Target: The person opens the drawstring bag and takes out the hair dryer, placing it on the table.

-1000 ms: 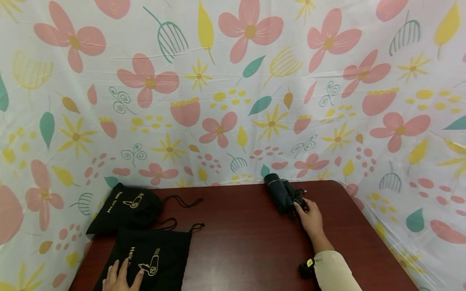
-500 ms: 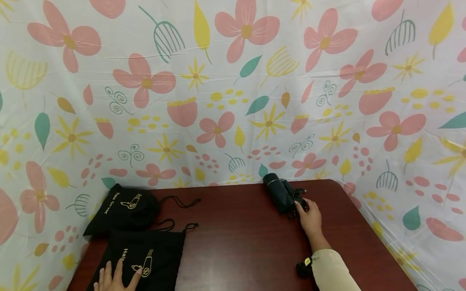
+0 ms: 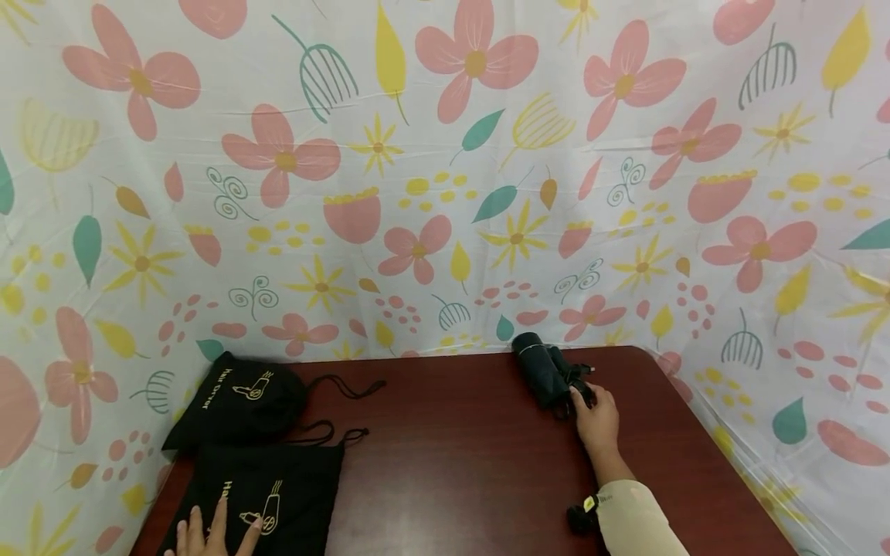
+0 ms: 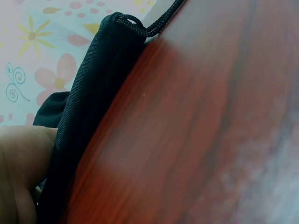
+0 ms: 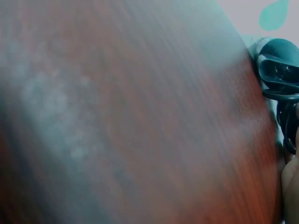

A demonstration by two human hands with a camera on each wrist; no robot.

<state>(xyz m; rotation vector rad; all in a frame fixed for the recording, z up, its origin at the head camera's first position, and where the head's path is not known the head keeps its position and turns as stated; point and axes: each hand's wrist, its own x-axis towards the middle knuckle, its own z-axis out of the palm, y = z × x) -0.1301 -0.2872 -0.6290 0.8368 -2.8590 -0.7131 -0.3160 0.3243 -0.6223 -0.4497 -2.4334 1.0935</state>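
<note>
At the back right of the table in the head view lies a dark hair dryer [image 3: 538, 371] with its black cord bundled beside it. My right hand [image 3: 596, 421] holds it at its near end, thumb and fingers at the cord and handle; exactly which part is hard to tell. The right wrist view catches only part of the dryer [image 5: 280, 65] at its edge. My left hand [image 3: 212, 533] rests with spread fingers on a flat black drawstring bag [image 3: 299, 494] printed with a gold hair dryer outline. In the left wrist view, the bag's side [image 4: 93, 93] stands near the thumb.
Behind the near bag sits a second black drawstring bag [image 3: 243, 405], fuller, marked "Hair Dryer". Its cord [image 3: 354, 388] trails to the right. The brown table [image 3: 445, 455] meets a flowered curtain [image 3: 417, 193] at its back and sides.
The near bag has slid left and slightly toward me under my left hand. The hair dryer has shifted slightly right with my right hand. The far bag stays in place.
</note>
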